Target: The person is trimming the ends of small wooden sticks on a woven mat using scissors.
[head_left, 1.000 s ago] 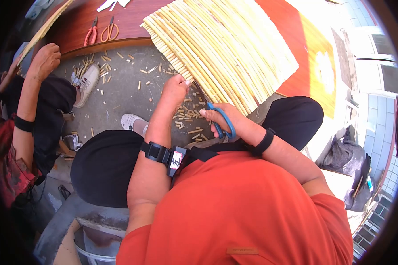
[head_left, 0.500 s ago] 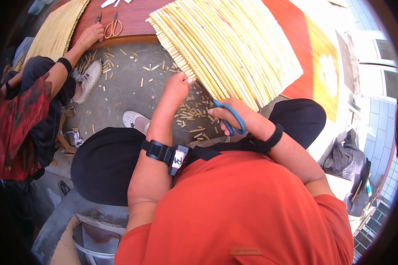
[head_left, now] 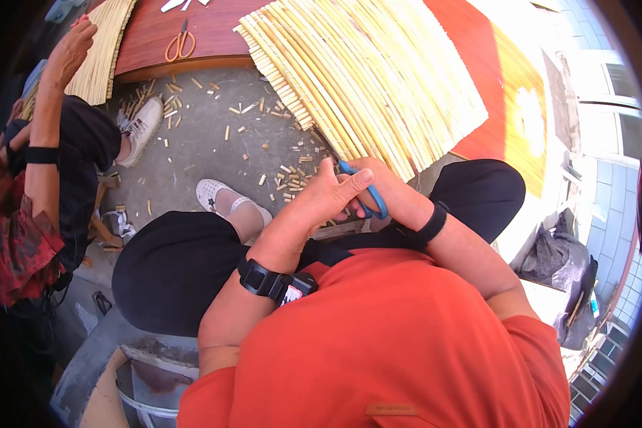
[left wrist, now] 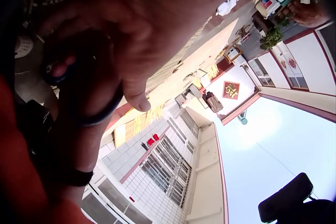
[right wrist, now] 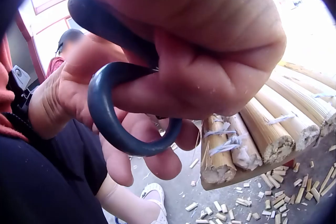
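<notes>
Blue-handled scissors (head_left: 375, 202) are gripped by my right hand (head_left: 389, 187), at the near edge of a mat of tied straw-coloured stalks (head_left: 364, 78). My left hand (head_left: 332, 191) lies against the right hand and the scissors, its thumb extended across them. In the right wrist view, fingers of my right hand (right wrist: 210, 71) pass through a dark blue handle loop (right wrist: 107, 111), and the left fingers show behind it. Cut stalk ends bound with pale string (right wrist: 226, 145) are close by. The scissor blades are mostly hidden.
The mat rests on a reddish wooden table (head_left: 214, 28), with orange-handled scissors (head_left: 180, 47) on it. Short cut pieces (head_left: 292, 178) litter the floor. Another person sits at the left beside a second mat (head_left: 100, 60).
My left hand has let go of the mat's edge and moved right, to the scissors and right hand. The other person's hand has lifted from the table, and the red pliers are gone from there.
</notes>
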{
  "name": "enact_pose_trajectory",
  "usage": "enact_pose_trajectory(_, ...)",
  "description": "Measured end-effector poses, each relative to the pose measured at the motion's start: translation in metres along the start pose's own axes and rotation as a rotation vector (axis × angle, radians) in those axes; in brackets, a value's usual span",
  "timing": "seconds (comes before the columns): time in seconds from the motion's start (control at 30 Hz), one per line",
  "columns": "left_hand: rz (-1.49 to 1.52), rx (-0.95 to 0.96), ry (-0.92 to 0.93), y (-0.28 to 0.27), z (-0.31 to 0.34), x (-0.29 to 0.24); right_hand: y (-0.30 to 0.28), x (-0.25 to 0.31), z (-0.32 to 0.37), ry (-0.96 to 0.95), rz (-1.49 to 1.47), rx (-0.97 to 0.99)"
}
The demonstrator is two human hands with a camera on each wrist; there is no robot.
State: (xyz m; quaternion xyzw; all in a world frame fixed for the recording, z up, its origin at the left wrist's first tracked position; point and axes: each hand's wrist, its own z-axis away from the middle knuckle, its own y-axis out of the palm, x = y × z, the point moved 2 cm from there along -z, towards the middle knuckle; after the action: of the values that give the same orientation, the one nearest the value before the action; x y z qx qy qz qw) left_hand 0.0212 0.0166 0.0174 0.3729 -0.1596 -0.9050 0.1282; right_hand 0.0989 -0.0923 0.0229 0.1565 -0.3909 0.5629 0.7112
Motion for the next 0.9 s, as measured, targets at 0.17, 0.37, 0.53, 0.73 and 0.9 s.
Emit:
enact_pose_trajectory(0.17, 0.131, -0.023, 0.156, 0.011, 0.0, 0.007, -0.002, -0.006, -0.003, -0.195, 0.029, -0.004)
enact_pose_trajectory(0.37, 0.209, -0.062, 0.216, 0.012, -0.005, 0.016, 0.0, -0.013, -0.006, -0.101, -0.161, 0.024)
enact_pose_trajectory(0.53, 0.203, -0.066, 0.211, 0.011, -0.006, 0.02, 0.004, -0.017, -0.009, -0.175, 0.023, -0.069)
enact_pose_trajectory(0.73, 0.214, -0.043, 0.184, 0.014, -0.002, 0.019, 0.005, -0.017, -0.005, 0.006, -0.154, -0.073)
enact_pose_trajectory(0.9, 0.34, -0.019, 0.128, 0.016, 0.005, 0.021, 0.007, -0.009, 0.004, -0.023, -0.228, -0.122)
